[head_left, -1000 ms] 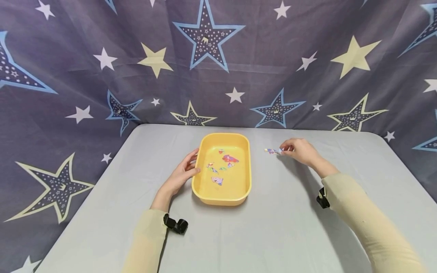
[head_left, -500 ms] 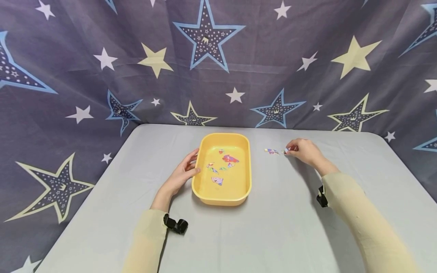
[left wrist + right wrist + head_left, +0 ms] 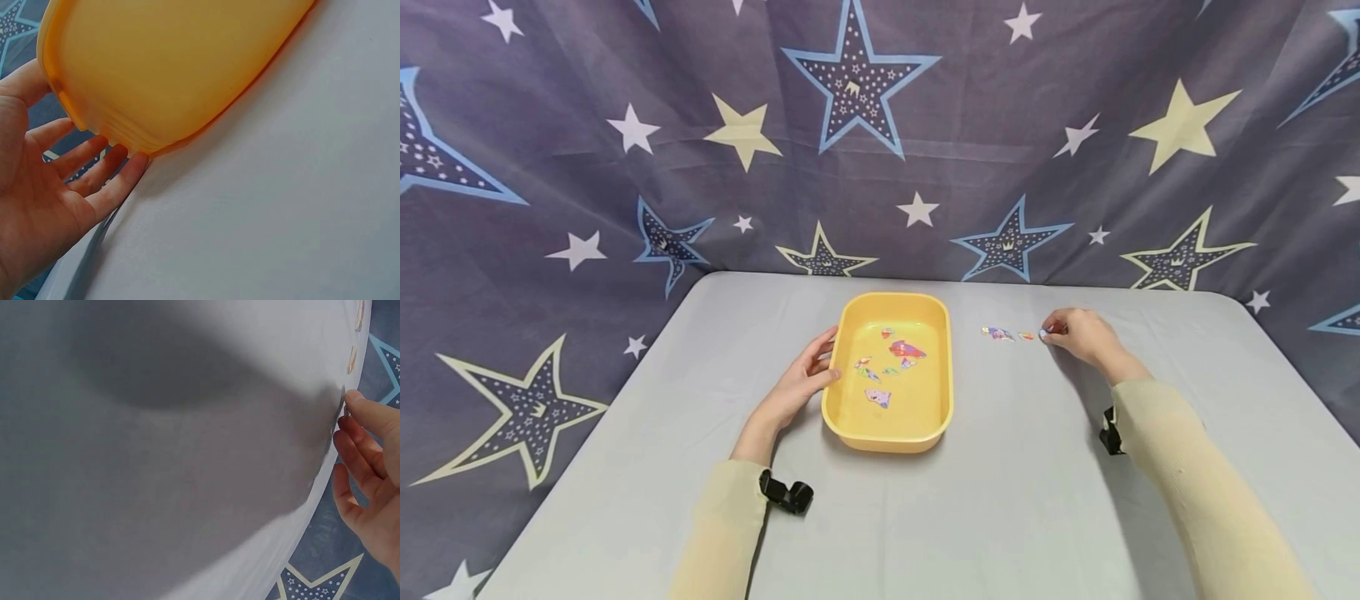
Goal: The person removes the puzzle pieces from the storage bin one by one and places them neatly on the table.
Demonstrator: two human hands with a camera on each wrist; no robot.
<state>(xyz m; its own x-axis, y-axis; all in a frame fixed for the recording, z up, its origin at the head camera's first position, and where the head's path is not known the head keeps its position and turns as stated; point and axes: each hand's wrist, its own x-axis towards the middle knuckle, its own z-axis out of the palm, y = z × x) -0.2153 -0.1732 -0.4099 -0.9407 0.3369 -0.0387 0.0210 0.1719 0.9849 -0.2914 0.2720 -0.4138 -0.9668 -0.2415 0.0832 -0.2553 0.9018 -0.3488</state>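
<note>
In the head view my left hand (image 3: 793,387) holds the left side of a yellow plastic tray (image 3: 887,444), thumb over the rim and fingers against the outer wall. Several flat, colourful printed pieces lie in the tray, among them a red one (image 3: 907,349) and a pinkish one (image 3: 877,398). To the right of the tray, my right hand (image 3: 1081,337) pinches a small bluish flat piece (image 3: 1042,333) between thumb and index finger, low over the table. Left of those fingertips lie a small orange piece (image 3: 1026,337) and a longer multicoloured piece or group (image 3: 998,334).
A pale grey cloth covers the table (image 3: 985,500). Behind it and to the left hangs a dark curtain (image 3: 700,192) with star prints. Black wrist cameras (image 3: 787,493) sit on both sleeves.
My right hand has moved slightly right, pinching a bluish piece. The small orange piece now shows apart on the table between the hand and the longer piece. The left hand and tray stay put.
</note>
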